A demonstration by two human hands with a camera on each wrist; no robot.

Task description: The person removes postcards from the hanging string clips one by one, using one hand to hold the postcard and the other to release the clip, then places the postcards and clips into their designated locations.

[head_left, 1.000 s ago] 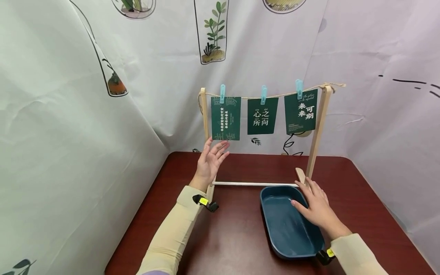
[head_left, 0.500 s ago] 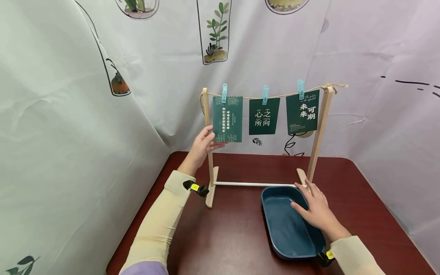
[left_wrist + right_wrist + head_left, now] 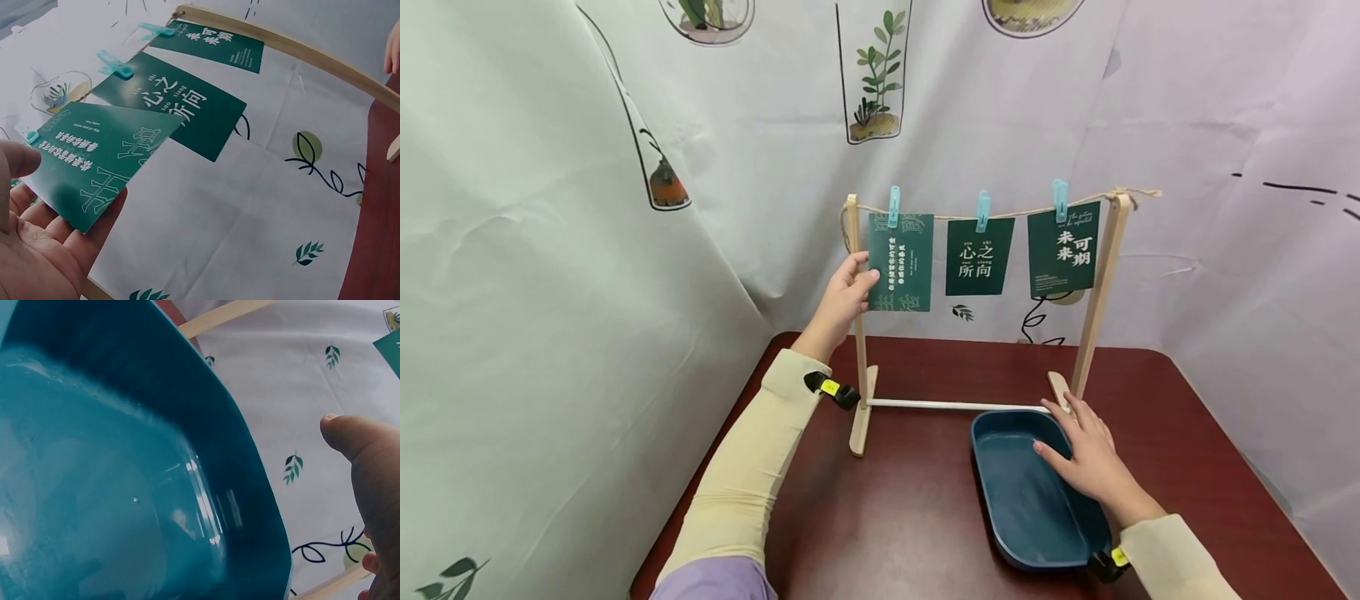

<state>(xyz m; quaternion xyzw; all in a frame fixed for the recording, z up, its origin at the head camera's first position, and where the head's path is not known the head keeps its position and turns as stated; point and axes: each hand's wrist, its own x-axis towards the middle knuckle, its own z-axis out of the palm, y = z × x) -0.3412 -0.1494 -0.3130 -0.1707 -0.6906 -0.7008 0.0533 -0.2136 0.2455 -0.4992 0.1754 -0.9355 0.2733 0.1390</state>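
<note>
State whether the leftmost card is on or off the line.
On: a blue clip pins the leftmost card, held by the left hand, to the line.

dark red table [image 3: 895,517], a wooden stand [image 3: 1099,302] and a blue tray [image 3: 1026,504] on it

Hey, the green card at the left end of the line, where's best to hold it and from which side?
Probably pinch the left card by its left edge, coming from the left: it hangs flat from one blue clothespin at its top, leaving that edge free. The left hand holds it there, thumb in front.
</note>
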